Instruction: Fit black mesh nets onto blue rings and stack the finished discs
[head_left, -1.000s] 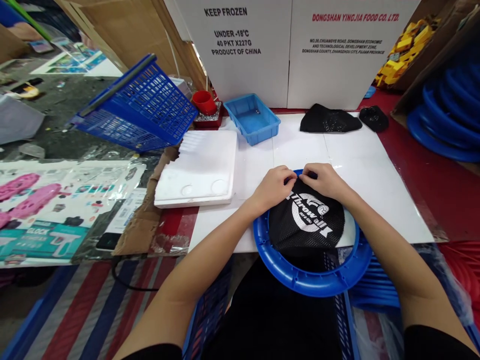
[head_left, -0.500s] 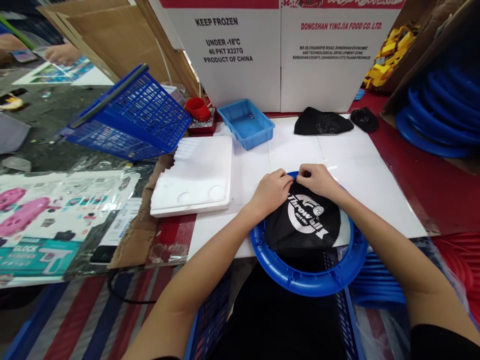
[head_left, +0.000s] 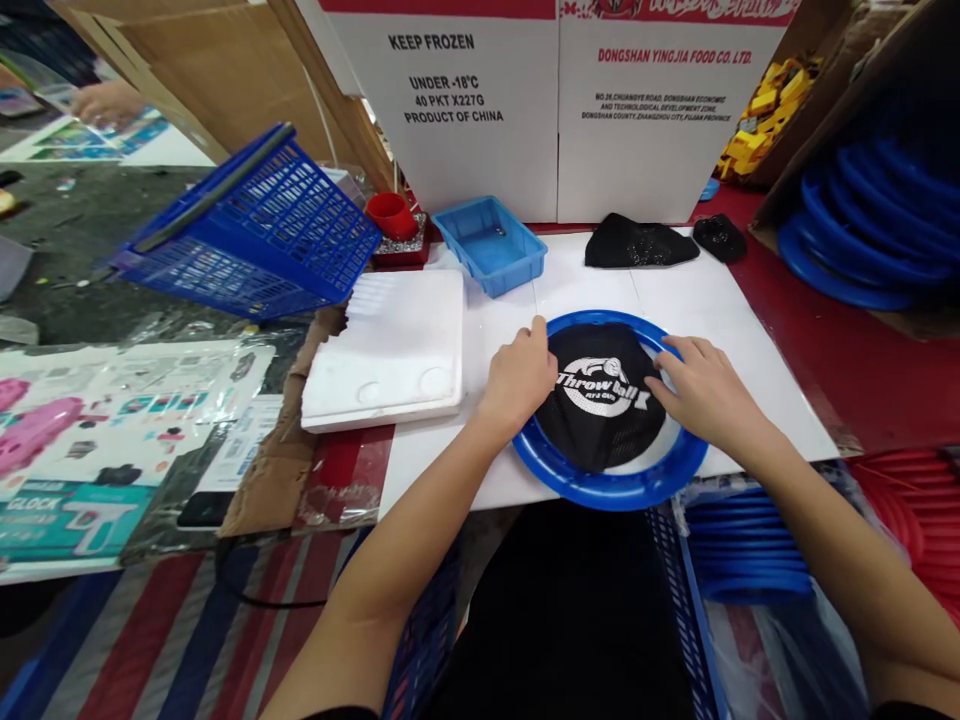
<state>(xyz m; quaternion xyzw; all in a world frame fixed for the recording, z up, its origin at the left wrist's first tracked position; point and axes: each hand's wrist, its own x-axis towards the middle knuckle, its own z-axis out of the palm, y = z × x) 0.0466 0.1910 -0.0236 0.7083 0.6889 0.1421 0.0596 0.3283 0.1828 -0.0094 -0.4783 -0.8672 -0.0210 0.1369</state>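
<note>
A blue plastic ring (head_left: pixel 607 495) lies flat on the white board (head_left: pixel 750 330) in front of me. Inside it sits a black mesh net (head_left: pixel 600 425) printed "Throw ball" in white. My left hand (head_left: pixel 521 375) is curled over the ring's left rim where the net meets it. At the right side of the ring, my right hand (head_left: pixel 705 390) lies with its fingers spread flat on the net's edge.
A small blue tray (head_left: pixel 495 240), red cup (head_left: pixel 390 212) and tilted blue basket (head_left: pixel 255 225) stand at the back left, a white foam block (head_left: pixel 390 345) beside the ring. Spare black nets (head_left: pixel 637 242) lie behind. Stacked blue rings (head_left: pixel 862 230) sit right. Another person's hand (head_left: pixel 105 100) is far left.
The ring, tilted up off the table edge with both hands pinching the net at its far rim, now lies flat further onto the board. My hands have moved apart to its sides.
</note>
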